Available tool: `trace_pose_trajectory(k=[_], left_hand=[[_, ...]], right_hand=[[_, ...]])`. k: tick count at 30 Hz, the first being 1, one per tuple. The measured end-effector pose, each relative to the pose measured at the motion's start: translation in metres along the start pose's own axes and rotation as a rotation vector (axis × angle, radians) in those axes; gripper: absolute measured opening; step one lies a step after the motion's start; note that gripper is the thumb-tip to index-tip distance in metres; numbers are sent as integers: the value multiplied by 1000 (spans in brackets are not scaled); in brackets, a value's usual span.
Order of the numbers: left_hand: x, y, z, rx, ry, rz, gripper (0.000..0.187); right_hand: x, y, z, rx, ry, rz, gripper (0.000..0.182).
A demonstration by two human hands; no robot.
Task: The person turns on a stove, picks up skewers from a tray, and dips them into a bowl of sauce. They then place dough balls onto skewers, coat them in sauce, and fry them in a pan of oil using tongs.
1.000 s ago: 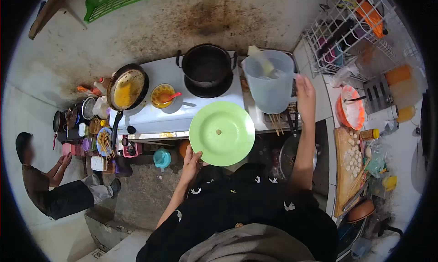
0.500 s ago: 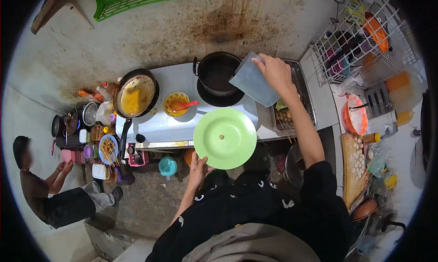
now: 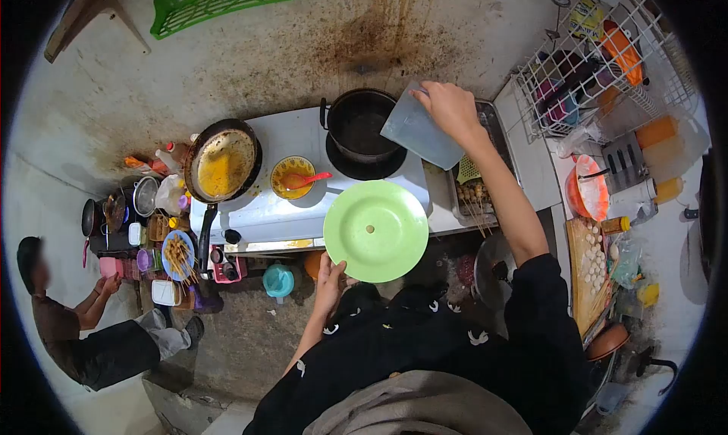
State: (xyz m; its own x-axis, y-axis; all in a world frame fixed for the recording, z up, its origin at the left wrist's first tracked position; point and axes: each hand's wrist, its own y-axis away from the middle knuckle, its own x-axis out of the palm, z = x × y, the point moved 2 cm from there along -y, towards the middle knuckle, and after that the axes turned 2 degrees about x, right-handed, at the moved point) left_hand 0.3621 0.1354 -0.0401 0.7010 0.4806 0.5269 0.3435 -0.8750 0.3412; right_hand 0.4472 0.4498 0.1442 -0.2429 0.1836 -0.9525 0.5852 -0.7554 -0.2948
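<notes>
My left hand grips the near left rim of a light green plate, which has one small pale round piece on it. My right hand is closed on the upper edge of a translucent pitcher, tilted toward a dark pot on the stove. Whether liquid is flowing out cannot be made out. Left of the pot are a yellow bowl with a red spoon and a frying pan holding something yellow.
A tray with skewers lies right of the pitcher. Farther right are a wire rack, an orange bowl and a board with small pale balls. At left, a person sits near a blue plate of skewers.
The pitcher and my right hand have shifted very slightly left, and the pitcher's tilt looks a little different. My left hand still holds the green plate in nearly the same place.
</notes>
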Motion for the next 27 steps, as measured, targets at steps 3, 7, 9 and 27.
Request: trace_pose_trajectory(k=[3, 7, 9, 27], left_hand=[[0, 0, -1, -12, 2, -12, 32], [-1, 1, -1, -19, -16, -4, 32], [0, 2, -2, -16, -22, -11, 33], [9, 2, 7, -21, -58, 6, 36]], right_hand=[[-2, -3, 4, -22, 20, -23, 32], [-6, -5, 8, -15, 21, -18, 33], [-2, -8, 6, -18, 34, -19, 33], [0, -13, 8, -79, 61, -33, 35]])
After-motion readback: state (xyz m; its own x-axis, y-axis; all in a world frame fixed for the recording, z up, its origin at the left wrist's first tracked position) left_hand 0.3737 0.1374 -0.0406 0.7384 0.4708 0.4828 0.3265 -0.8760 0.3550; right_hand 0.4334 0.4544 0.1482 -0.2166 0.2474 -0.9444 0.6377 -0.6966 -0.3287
